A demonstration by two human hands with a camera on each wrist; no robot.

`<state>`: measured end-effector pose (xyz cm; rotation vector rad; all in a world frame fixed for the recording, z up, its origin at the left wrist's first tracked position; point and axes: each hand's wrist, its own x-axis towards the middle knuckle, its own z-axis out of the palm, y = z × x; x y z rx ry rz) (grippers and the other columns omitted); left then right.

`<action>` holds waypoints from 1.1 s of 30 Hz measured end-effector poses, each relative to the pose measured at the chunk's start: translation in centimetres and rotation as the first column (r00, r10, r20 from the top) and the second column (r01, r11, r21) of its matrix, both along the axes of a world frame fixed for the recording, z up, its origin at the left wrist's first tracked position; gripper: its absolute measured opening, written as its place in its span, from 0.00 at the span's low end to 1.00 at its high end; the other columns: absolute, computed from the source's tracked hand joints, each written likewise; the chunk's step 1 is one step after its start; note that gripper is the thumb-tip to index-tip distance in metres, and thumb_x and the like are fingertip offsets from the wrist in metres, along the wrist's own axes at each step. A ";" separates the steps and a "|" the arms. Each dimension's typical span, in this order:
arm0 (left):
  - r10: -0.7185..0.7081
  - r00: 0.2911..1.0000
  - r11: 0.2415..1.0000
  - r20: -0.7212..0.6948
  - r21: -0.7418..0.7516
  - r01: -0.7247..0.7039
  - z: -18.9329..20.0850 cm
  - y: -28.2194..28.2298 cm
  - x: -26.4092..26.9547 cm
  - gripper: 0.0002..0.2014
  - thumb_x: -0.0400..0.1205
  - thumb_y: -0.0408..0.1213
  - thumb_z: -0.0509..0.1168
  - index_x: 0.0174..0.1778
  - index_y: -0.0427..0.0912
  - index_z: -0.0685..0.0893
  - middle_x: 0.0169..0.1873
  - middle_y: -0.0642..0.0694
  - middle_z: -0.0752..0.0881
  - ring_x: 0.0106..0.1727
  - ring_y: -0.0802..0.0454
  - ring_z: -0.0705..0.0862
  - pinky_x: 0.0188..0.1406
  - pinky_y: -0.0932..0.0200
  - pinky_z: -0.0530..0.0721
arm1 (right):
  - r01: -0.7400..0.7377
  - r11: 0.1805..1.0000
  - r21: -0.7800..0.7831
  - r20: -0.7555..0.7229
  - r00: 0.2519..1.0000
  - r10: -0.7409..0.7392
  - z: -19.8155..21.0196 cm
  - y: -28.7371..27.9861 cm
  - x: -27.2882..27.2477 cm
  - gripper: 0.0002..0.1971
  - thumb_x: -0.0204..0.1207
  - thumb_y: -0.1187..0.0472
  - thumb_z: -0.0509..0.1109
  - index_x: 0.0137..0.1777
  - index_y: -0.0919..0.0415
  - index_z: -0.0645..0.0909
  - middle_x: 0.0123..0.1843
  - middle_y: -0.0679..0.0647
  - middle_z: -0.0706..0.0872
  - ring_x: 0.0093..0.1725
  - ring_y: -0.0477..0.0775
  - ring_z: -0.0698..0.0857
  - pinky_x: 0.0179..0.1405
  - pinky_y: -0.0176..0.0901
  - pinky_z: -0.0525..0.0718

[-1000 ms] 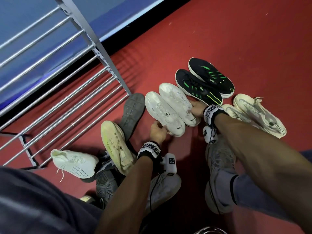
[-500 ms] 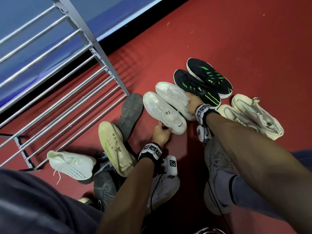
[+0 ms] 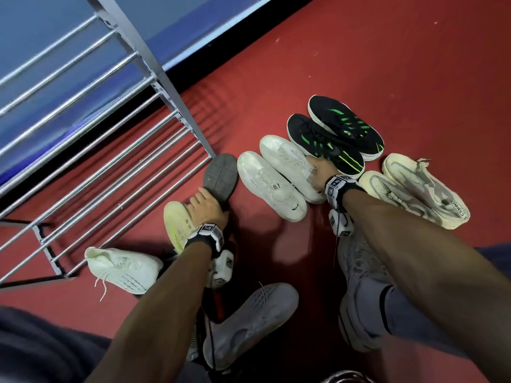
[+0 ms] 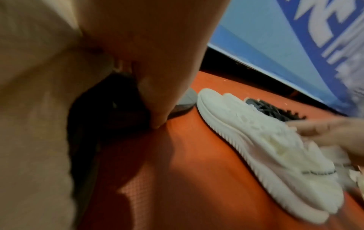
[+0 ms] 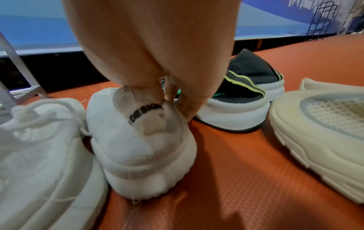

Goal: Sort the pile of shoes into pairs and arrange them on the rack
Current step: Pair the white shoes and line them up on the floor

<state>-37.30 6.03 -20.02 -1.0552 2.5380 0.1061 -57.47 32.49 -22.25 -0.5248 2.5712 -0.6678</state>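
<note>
Two white shoes (image 3: 269, 186) (image 3: 289, 161) lie side by side on the red floor. My right hand (image 3: 318, 168) pinches the heel collar of the farther one (image 5: 141, 140), thumb inside, fingers outside. My left hand (image 3: 206, 205) wraps an upturned dark shoe with a grey sole (image 3: 220, 175), beside a shoe with a yellowish sole (image 3: 177, 225). The left wrist view is blurred and shows the thumb (image 4: 157, 118) beside something dark. A black-and-green pair (image 3: 334, 139) and a cream pair (image 3: 409, 194) lie to the right. The metal rack (image 3: 110, 150) stands at the left.
A white knit shoe (image 3: 124, 269) lies by the rack's foot. A pale grey shoe (image 3: 249, 313) lies near my left forearm. My own foot in a grey shoe (image 3: 359, 286) is planted under my right arm. A blue wall panel (image 3: 193, 29) runs behind the rack.
My left hand let go of the nearer white shoe and moved left onto the grey-soled shoe. My right hand kept hold of the farther white shoe.
</note>
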 end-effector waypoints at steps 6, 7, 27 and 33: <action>-0.065 0.986 0.996 0.152 -0.056 0.074 1.6 -1.4 0.5 0.48 0.70 0.65 0.75 0.74 0.32 0.69 0.66 0.36 0.75 0.67 0.38 0.74 0.64 0.46 0.79 | -0.021 0.998 0.065 0.045 0.999 0.018 0.4 -1.6 0.0 0.22 0.69 0.58 0.66 0.65 0.60 0.82 0.60 0.61 0.85 0.60 0.64 0.84 0.63 0.51 0.81; -0.041 0.985 0.998 0.168 -0.041 0.049 2.0 -1.4 0.6 0.49 0.71 0.65 0.74 0.75 0.31 0.68 0.67 0.35 0.74 0.68 0.38 0.73 0.64 0.47 0.79 | -0.012 0.994 0.105 0.024 1.000 0.010 0.4 -2.0 0.1 0.19 0.72 0.61 0.68 0.64 0.60 0.82 0.61 0.62 0.85 0.62 0.65 0.84 0.62 0.51 0.82; -0.001 0.978 0.999 0.208 -0.031 0.007 3.6 1.7 0.4 0.45 0.76 0.59 0.69 0.81 0.34 0.64 0.72 0.37 0.69 0.72 0.39 0.71 0.66 0.45 0.73 | -0.044 0.946 0.322 -0.255 0.958 0.131 1.6 -3.9 8.1 0.41 0.61 0.25 0.66 0.66 0.53 0.70 0.74 0.60 0.70 0.74 0.65 0.68 0.71 0.71 0.67; -0.065 0.993 0.840 -0.103 0.532 0.110 3.8 8.0 -2.9 0.18 0.84 0.43 0.58 0.63 0.36 0.83 0.59 0.35 0.88 0.57 0.37 0.86 0.51 0.54 0.80 | -0.006 0.883 0.470 -0.281 0.947 0.156 1.8 -3.2 9.0 0.23 0.75 0.39 0.64 0.61 0.56 0.75 0.60 0.59 0.81 0.63 0.64 0.75 0.63 0.63 0.65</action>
